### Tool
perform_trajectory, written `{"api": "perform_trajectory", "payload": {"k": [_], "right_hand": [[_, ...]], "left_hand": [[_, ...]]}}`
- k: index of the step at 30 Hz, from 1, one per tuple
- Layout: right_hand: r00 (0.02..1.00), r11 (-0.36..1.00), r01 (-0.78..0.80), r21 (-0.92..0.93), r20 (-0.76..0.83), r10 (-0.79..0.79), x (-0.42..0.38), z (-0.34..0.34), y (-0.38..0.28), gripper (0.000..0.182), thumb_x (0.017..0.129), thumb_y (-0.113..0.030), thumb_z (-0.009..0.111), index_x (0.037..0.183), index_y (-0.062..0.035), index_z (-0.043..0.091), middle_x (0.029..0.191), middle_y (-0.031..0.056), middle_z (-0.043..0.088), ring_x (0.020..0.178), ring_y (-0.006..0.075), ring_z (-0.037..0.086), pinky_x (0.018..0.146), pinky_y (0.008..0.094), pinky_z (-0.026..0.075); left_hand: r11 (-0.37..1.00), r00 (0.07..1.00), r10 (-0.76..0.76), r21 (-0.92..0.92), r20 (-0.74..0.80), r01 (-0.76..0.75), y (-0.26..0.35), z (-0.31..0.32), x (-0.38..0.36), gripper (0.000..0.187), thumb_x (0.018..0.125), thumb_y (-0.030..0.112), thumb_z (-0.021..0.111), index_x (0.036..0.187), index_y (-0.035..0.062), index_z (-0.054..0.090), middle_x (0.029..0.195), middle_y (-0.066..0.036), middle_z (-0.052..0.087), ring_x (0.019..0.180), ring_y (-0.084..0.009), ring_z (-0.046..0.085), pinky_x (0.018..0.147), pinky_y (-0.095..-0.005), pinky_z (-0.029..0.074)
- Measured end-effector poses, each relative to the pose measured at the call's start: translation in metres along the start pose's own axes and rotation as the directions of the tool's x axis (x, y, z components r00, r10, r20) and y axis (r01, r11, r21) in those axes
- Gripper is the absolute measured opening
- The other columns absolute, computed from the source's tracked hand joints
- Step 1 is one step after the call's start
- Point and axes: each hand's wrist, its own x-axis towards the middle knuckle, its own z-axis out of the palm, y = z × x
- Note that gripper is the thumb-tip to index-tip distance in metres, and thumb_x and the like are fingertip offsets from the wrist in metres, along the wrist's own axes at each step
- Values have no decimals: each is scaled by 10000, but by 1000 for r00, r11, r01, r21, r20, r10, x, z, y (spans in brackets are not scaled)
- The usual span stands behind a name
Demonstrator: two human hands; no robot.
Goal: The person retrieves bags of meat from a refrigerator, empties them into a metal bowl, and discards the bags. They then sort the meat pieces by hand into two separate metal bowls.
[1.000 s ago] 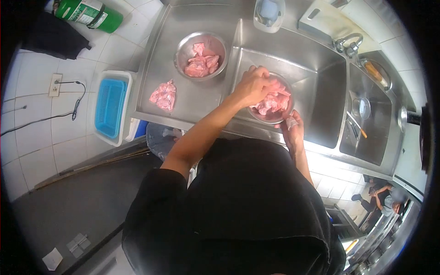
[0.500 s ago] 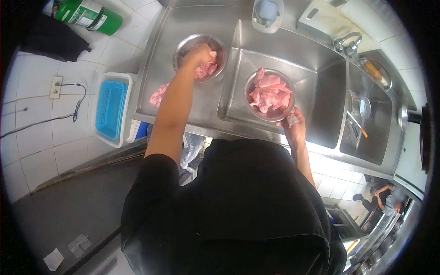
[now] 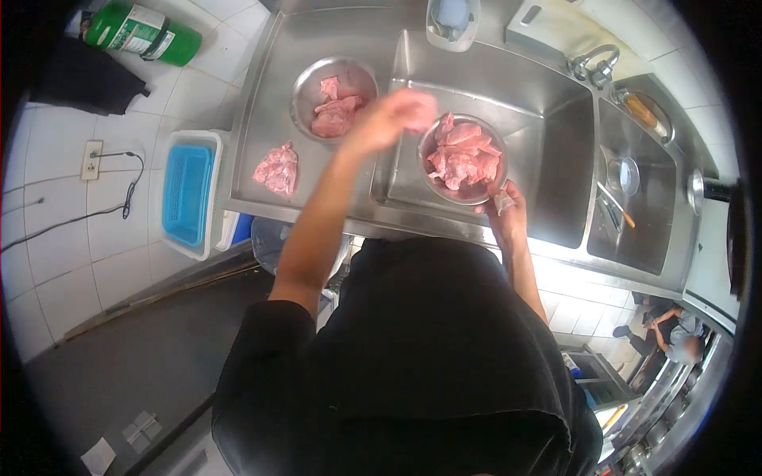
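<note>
My left hand (image 3: 381,125), blurred by motion, is above the divider between the steel counter and the sink, closed around a pink piece of raw meat (image 3: 417,109). My right hand (image 3: 512,220) grips the near rim of a metal bowl (image 3: 497,181) held over the sink; a pale scrap lies against its fingers. Inside that bowl is a heap of raw meat pieces (image 3: 464,157). On the counter to the left stands a second metal bowl (image 3: 302,89) with fewer pieces of meat (image 3: 337,117). Another lump of raw meat (image 3: 276,168) lies directly on the counter.
The large sink basin (image 3: 548,159) and a smaller basin (image 3: 647,222) with utensils lie to the right, below a faucet (image 3: 597,63). A clear tub (image 3: 452,28) sits behind. Blue baskets (image 3: 188,194) stand left. Another person (image 3: 675,333) is at far right.
My left hand has come out of the left bowl and moved right toward the other bowl, carrying meat. The lump on the counter is now fully visible. My right hand keeps its hold.
</note>
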Motion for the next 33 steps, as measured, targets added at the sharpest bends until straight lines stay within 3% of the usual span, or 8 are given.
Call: {"api": "perform_trajectory", "payload": {"k": [5,10,17,20,23,27,30,33], "right_hand": [[1000,1000,-13,9,26,13,-1,1,-2,84,963,-60,525,926,-21,589,945,107,655,717,188,641,597,334,583],[1000,1000,6,-7,30,-6,-3,-6,2,93,965,-52,514,900,-30,576,921,98,645,705,181,631,598,336,584],[999,999,28,-16,25,-27,-4,-2,-4,85,966,-80,547,904,-32,581,905,91,640,702,178,626,592,330,580],[999,999,30,-13,28,-30,-6,2,-7,81,965,-92,561,916,-32,587,905,88,641,715,177,629,596,326,578],[999,999,35,-16,5,-35,-9,1,-6,77,968,-94,561,942,-29,593,921,90,650,735,179,638,599,323,576],[999,999,37,-7,10,-37,-5,-5,1,82,970,-90,554,966,-22,600,950,97,663,754,182,648,598,324,576],[999,1000,25,7,21,-25,-4,1,-4,89,969,-87,551,980,-14,601,960,101,667,755,183,649,596,324,577],[999,1000,23,-9,28,-23,-4,0,-7,90,969,-87,554,985,-10,599,964,99,666,754,184,649,593,322,578]], "left_hand": [[395,890,455,894,10,-212,-17,74,-1,311,987,293,551,1130,20,587,1013,-163,658,928,-349,640,840,-442,494],[621,828,210,725,-521,298,-19,-5,9,305,953,318,578,1005,24,641,1089,-185,647,1018,-369,610,867,-467,474],[-76,850,-213,875,-483,478,-79,-144,24,260,838,306,674,1043,157,728,1109,-156,683,1068,-370,630,883,-459,504],[195,839,-67,817,-540,542,-65,-147,26,296,842,292,664,1106,175,726,1128,-155,682,1038,-391,644,873,-457,511],[145,931,-208,932,-300,333,-39,-127,18,331,861,259,631,1119,64,699,1029,-200,700,991,-401,664,850,-463,518],[130,769,-431,810,-473,571,-20,-71,19,334,826,175,604,951,-127,674,832,-296,678,934,-422,680,818,-468,524],[-43,751,-549,910,-367,412,-58,-86,37,289,754,99,561,940,-45,730,1002,-275,683,913,-401,698,824,-477,529],[160,739,-529,807,-417,569,-71,-94,32,351,806,115,530,1072,-57,682,1086,-261,675,997,-386,679,844,-471,519]]}}
